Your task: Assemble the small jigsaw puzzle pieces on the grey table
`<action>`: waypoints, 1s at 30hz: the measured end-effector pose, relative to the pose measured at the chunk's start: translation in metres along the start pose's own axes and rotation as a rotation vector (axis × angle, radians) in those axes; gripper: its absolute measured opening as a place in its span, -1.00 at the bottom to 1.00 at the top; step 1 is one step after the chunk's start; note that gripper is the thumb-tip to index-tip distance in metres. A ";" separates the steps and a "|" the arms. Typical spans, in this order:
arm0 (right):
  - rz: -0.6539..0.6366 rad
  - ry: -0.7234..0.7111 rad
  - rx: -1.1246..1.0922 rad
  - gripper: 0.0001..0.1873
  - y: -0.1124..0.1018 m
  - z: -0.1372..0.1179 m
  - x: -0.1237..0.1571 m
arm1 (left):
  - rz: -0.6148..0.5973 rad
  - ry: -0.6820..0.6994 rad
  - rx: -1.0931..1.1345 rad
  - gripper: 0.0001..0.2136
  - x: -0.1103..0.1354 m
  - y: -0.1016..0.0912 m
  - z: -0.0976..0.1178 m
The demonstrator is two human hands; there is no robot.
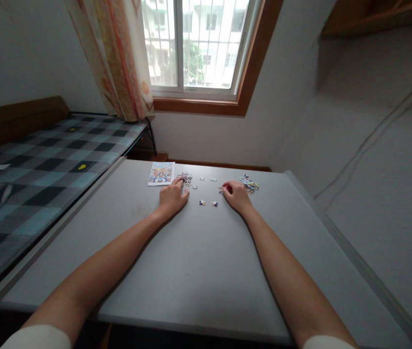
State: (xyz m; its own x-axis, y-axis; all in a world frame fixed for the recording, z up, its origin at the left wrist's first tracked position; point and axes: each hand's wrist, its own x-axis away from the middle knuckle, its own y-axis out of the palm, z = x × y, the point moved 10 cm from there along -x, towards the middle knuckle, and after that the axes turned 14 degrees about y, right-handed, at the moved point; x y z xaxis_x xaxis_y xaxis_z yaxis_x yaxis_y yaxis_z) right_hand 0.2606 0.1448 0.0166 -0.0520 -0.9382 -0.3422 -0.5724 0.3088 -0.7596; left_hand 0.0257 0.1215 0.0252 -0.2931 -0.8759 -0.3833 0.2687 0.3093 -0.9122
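Note:
My left hand (172, 196) rests on the grey table (198, 271), fingers curled, its fingertips touching a small cluster of joined jigsaw pieces (186, 178). My right hand (235, 194) lies on the table with fingers curled; its fingertips pinch a small puzzle piece (221, 189). Two loose pieces (208, 203) lie between my hands. A heap of loose pieces (249, 184) sits just right of my right hand. A printed picture card (161, 173) lies left of the cluster.
A few single pieces (206, 180) lie at the table's far side. A bed with a checked cover (42, 165) stands against the table's left edge. Behind are a window (196, 46), a curtain (118, 58) and white walls.

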 end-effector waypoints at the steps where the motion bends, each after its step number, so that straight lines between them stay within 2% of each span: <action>1: -0.001 0.000 0.002 -0.83 0.000 0.000 0.000 | 0.012 -0.008 0.013 -0.65 0.000 -0.001 -0.001; 5: 0.004 -0.006 0.002 -0.83 0.000 0.001 0.000 | 0.068 0.011 0.077 -0.64 -0.001 -0.004 -0.001; 12: 0.007 -0.005 0.011 -0.84 -0.001 -0.001 0.000 | 0.008 0.394 0.201 -0.68 -0.001 0.002 0.037; 15: 0.009 -0.003 0.016 -0.84 -0.002 -0.003 0.000 | -0.006 0.468 0.218 -0.70 0.001 0.003 0.045; 22: 0.011 0.002 0.010 -0.83 -0.001 -0.002 0.001 | -0.006 0.463 0.180 -0.74 0.001 0.005 0.043; 30: 0.007 -0.001 0.007 -0.84 -0.001 -0.002 0.001 | 0.067 0.257 0.135 -0.73 0.000 -0.004 0.025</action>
State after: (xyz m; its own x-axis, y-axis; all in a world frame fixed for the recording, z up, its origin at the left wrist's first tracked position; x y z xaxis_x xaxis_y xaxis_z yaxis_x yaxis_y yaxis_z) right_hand 0.2594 0.1434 0.0187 -0.0546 -0.9359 -0.3480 -0.5666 0.3161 -0.7610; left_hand 0.0477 0.1115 0.0324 -0.4889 -0.7271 -0.4820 0.4101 0.2961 -0.8626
